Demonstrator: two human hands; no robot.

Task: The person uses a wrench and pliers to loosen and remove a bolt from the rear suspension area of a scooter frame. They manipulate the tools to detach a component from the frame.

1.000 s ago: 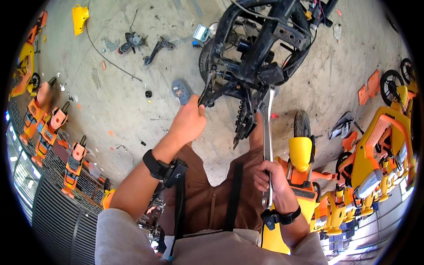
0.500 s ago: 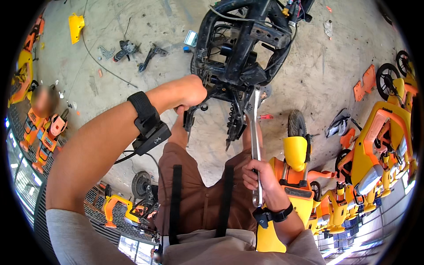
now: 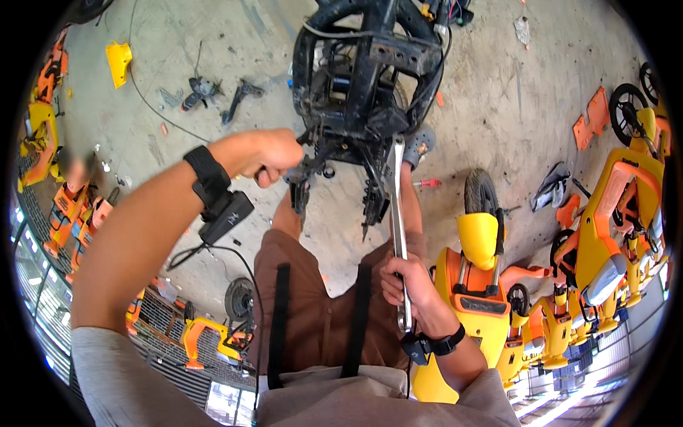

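Head view: right hand point(image 3: 413, 288) grips a long wrench point(image 3: 396, 213), its head at the black frame point(image 3: 363, 85); left hand point(image 3: 267, 153) is fisted on a part at the frame's lower left. Likely a bolt-turning step — next calls for a steady swing, frame braced.

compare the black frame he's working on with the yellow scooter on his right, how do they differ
The black frame is stripped to bare, dirty tubing with loose cables; the yellow scooter keeps its clean body panels. The left hand grips the frame and the right hand holds a long wrench up to it, while the scooter stands untouched. Both rest on the concrete floor.
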